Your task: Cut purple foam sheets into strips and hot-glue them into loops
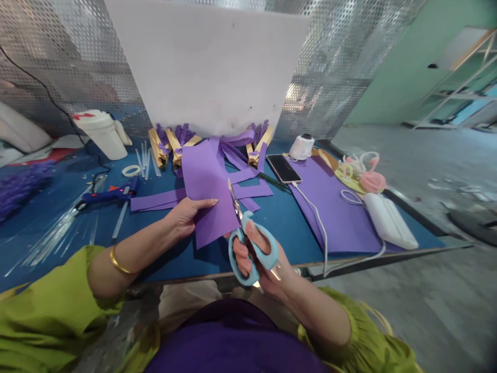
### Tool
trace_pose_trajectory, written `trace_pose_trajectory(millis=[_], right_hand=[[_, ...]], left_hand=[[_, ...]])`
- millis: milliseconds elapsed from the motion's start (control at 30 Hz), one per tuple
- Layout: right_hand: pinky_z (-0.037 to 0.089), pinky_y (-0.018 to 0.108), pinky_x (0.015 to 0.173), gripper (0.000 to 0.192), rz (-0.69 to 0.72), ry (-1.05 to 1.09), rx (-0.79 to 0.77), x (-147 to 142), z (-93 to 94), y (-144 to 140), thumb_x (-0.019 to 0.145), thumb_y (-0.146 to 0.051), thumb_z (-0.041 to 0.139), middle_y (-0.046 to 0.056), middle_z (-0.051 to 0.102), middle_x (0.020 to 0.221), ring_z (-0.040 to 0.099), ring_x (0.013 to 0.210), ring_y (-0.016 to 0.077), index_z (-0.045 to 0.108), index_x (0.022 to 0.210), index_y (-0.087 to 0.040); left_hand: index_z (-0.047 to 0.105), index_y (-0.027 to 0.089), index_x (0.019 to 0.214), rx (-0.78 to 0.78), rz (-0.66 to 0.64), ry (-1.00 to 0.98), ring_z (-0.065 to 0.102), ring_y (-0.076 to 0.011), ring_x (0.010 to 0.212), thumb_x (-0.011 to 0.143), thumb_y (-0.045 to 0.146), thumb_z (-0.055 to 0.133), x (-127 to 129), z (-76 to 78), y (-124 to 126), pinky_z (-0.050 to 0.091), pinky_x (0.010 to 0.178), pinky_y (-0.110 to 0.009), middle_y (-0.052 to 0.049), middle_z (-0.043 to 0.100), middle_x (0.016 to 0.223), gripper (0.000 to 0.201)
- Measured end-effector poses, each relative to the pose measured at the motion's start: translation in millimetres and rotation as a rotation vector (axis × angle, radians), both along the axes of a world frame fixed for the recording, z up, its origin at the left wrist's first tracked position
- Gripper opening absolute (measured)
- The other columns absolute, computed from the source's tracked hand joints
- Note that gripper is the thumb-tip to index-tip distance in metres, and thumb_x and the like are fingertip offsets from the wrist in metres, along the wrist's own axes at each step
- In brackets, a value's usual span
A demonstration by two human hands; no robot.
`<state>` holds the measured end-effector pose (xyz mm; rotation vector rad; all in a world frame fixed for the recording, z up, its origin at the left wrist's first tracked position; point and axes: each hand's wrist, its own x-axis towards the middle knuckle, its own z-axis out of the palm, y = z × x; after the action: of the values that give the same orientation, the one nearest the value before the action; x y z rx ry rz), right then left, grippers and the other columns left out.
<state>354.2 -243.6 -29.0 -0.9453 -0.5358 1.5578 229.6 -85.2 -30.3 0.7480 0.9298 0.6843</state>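
My left hand (189,213) grips a purple paper sheet (205,181) near its lower left edge, thumb lying on top and fingers behind. In my right hand (260,254) is a pair of scissors (267,248) with light blue handles, fingers through the loops. Their blades point up and away along the right edge of the sheet; whether they are cutting into it I cannot tell. Several cut purple paper strips (254,191) lie beyond and to both sides of the sheet on the blue tabletop (287,223).
Small paper-wrapped purple bouquets (182,137) stand at the back. Left are a blue glue gun (108,196), clear glue sticks (145,160), a tape ring (131,170) and a white cup (103,134). Right are a phone (283,169), larger purple sheets (334,207) and a white power bank (390,220) with its cable.
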Motion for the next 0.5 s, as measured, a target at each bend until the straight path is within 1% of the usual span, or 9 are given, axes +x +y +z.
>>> trace_pose_trajectory(millis=[67, 133, 200, 267, 333, 500], right_hand=[[0.036, 0.019, 0.038, 0.062, 0.033, 0.012, -0.004, 0.8, 1.1, 0.4, 0.07, -0.077, 0.07, -0.006, 0.049, 0.054, 0.042, 0.039, 0.0052, 0.057, 0.07, -0.016], [0.038, 0.02, 0.038, 0.064, 0.094, 0.006, -0.004, 2.5, 3.2, 2.5, 0.072, -0.081, 0.064, -0.004, 0.05, 0.051, 0.045, 0.04, 0.0079, 0.054, 0.066, -0.018], [0.04, 0.022, 0.04, 0.065, 0.115, 0.007, 0.004, 3.9, 6.1, 6.0, 0.072, -0.083, 0.061, -0.002, 0.053, 0.052, 0.049, 0.043, 0.0102, 0.053, 0.066, -0.019], [0.042, 0.023, 0.04, 0.064, 0.099, 0.021, 0.007, 4.2, 8.7, 9.8, 0.07, -0.082, 0.065, -0.002, 0.055, 0.057, 0.05, 0.045, 0.0103, 0.054, 0.069, -0.019], [0.041, 0.022, 0.04, 0.061, 0.075, 0.046, 0.001, 3.1, 9.8, 12.7, 0.07, -0.077, 0.07, -0.004, 0.054, 0.059, 0.049, 0.044, 0.0088, 0.053, 0.071, -0.019], [0.038, 0.019, 0.038, 0.051, -0.01, 0.114, -0.011, 1.0, 6.8, 14.2, 0.073, -0.063, 0.077, -0.008, 0.051, 0.057, 0.043, 0.039, 0.0055, 0.049, 0.073, -0.021]], left_hand=[[0.074, 0.012, 0.09, -0.009, -0.009, 0.002, 0.07, -0.0198, 0.065, 0.058, 0.005, 0.084, -0.3, 0.3, -0.4, 0.061, 0.063, -0.032, -0.006, 0.077, 0.078, 0.034], [0.073, 0.012, 0.093, -0.015, -0.027, 0.011, 0.071, -0.0204, 0.066, 0.059, 0.005, 0.083, -0.7, 1.2, -1.8, 0.062, 0.065, -0.033, -0.006, 0.077, 0.079, 0.036], [0.073, 0.011, 0.095, -0.021, -0.056, 0.012, 0.071, -0.0207, 0.068, 0.06, 0.005, 0.082, -0.8, 2.6, -3.6, 0.062, 0.068, -0.034, -0.007, 0.078, 0.082, 0.037], [0.073, 0.01, 0.096, -0.031, -0.074, 0.012, 0.071, -0.0205, 0.069, 0.062, 0.005, 0.081, -0.7, 3.9, -4.8, 0.062, 0.069, -0.033, -0.008, 0.078, 0.084, 0.035], [0.073, 0.01, 0.094, -0.043, -0.073, 0.021, 0.071, -0.0204, 0.069, 0.063, 0.005, 0.08, -0.4, 4.7, -4.9, 0.062, 0.068, -0.033, -0.009, 0.077, 0.083, 0.032], [0.073, 0.009, 0.095, -0.038, -0.062, 0.037, 0.072, -0.0204, 0.071, 0.065, 0.005, 0.08, 0.4, 5.8, -5.0, 0.062, 0.068, -0.032, -0.01, 0.077, 0.086, 0.031]])
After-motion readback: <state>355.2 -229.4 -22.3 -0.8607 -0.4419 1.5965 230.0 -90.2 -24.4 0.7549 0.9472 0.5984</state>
